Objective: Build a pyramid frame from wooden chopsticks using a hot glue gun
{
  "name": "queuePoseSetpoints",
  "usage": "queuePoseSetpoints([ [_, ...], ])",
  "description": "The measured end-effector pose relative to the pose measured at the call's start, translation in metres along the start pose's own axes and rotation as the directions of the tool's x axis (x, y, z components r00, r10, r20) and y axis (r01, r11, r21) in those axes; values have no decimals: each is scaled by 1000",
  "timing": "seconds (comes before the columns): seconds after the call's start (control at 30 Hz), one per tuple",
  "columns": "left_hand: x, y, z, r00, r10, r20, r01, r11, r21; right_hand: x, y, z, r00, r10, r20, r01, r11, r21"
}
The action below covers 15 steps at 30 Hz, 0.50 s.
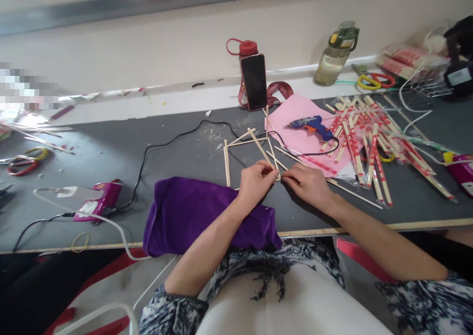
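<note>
I have left hand pinching stick frame by one corner, near bench's front edge. Right hand at same corner; whether it grips, I can't tell. Purple cloth overhangs front edge.

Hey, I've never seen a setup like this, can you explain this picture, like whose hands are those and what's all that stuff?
There's no robot here, just a person working bare-handed. The single picture comes from a camera worn on their head, looking forward and down, so their arms reach in from the bottom.

The left hand pinches a corner of a light stick frame. The right hand has its fingers at that same corner; whether they grip it is hard to tell.

On the grey table, a purple cloth lies under the left forearm. To the right, a blue glue gun rests on a pink sheet, beside sticks in red-marked wrappers. Farther back, a phone stands against a red-capped bottle.
</note>
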<state>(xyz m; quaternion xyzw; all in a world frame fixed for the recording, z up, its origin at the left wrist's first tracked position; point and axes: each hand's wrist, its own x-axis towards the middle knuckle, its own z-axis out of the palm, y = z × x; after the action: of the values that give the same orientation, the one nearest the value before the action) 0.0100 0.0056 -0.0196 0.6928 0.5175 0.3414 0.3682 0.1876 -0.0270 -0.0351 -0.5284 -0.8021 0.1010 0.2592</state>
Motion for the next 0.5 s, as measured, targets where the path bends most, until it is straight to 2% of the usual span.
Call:
queuePoseSetpoints([
  [0.5,-4,3,-4,995,73,-75,-69,996,56,0,3,-1,999,-14,-32,15,999,45],
])
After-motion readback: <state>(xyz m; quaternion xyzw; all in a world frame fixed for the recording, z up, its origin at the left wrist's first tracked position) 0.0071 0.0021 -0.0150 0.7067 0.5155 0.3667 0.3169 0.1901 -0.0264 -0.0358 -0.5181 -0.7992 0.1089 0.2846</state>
